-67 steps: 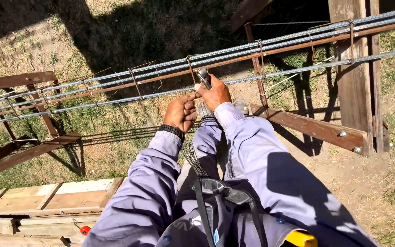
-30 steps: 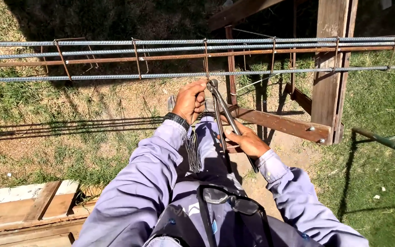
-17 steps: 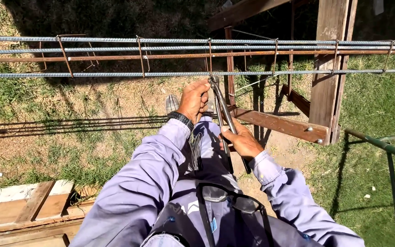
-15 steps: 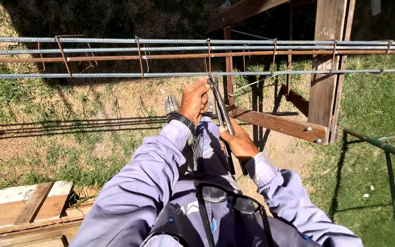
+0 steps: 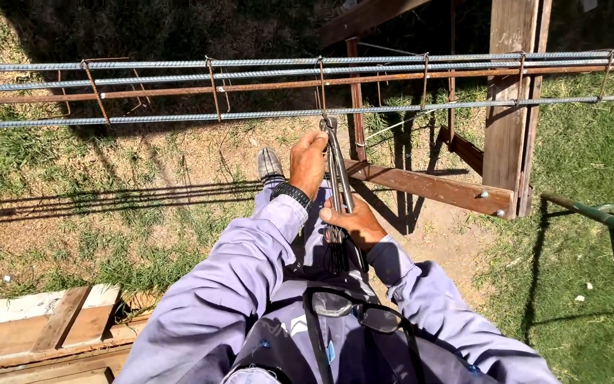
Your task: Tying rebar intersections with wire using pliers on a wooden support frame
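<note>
Right hand (image 5: 353, 222), centre of frame: clenched around the lower handles of a pair of long metal pincers (image 5: 338, 171), with a bundle of dark tie wires (image 5: 335, 249) hanging from the same grip.

Left hand (image 5: 308, 160), just above and left of the right: curled closed beside the upper shafts of the pincers, touching them; whether it pinches a wire as well cannot be told.

Pincers: long axis runs nearly straight up the frame, tilted slightly left at the top. The head sits at the nearest rebar (image 5: 250, 114), right where a rusty stirrup (image 5: 321, 89) crosses it.

Key relation: that bar runs left to right across the frame, square to the tool's axis. The joint lies directly above both hands; the left hand is the nearer.

Outward: three more parallel bars above it, further stirrups along the cage (image 5: 143, 82), wooden post (image 5: 509, 107) upper right, green pipe rail (image 5: 598, 217) at right, grass below, timber planks (image 5: 44, 323) lower left.
</note>
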